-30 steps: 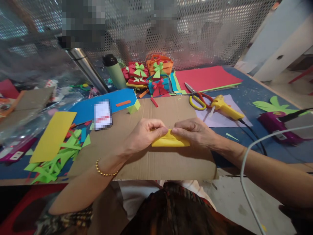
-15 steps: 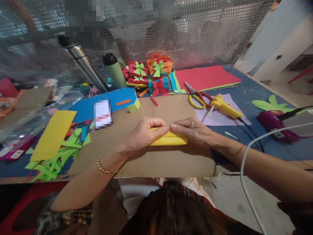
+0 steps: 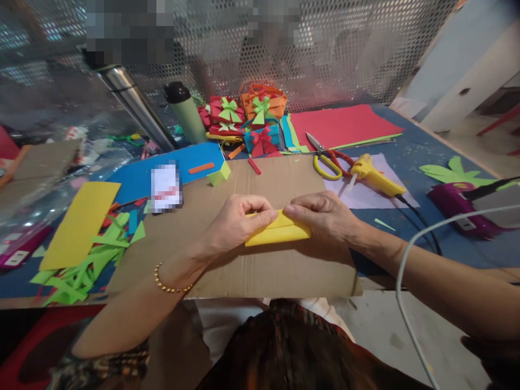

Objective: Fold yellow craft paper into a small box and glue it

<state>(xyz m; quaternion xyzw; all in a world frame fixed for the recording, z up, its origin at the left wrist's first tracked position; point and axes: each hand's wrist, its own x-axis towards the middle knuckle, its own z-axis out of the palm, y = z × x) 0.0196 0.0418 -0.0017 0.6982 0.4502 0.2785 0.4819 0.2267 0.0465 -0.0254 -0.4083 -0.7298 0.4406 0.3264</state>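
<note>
A folded piece of yellow paper point(image 3: 276, 234) is held above the cardboard sheet point(image 3: 227, 273), a crease running along its length. My left hand point(image 3: 244, 219) pinches its left part, thumb on top and fingers curled behind. At the right end my right hand point(image 3: 325, 216) grips it the same way, the thumb pressing on the upper edge. The two thumbs are a small gap apart. Beyond my right hand lie a yellow glue gun point(image 3: 376, 176) on lilac paper point(image 3: 390, 165) and scissors point(image 3: 329, 162) with yellow and red handles.
Small paper baskets with bows point(image 3: 262, 138) stand at the back, left of a stack of coloured sheets point(image 3: 345, 124). A bottle point(image 3: 184, 114) and steel flask point(image 3: 136, 105) stand back left. Green scraps point(image 3: 81, 271) and yellow paper point(image 3: 81, 225) lie left. A white cable point(image 3: 402, 281) hangs at right.
My thumbs have drawn slightly apart along the yellow paper's upper edge, and its left end has tilted down a little. Both hands keep hold. The view has shifted slightly.
</note>
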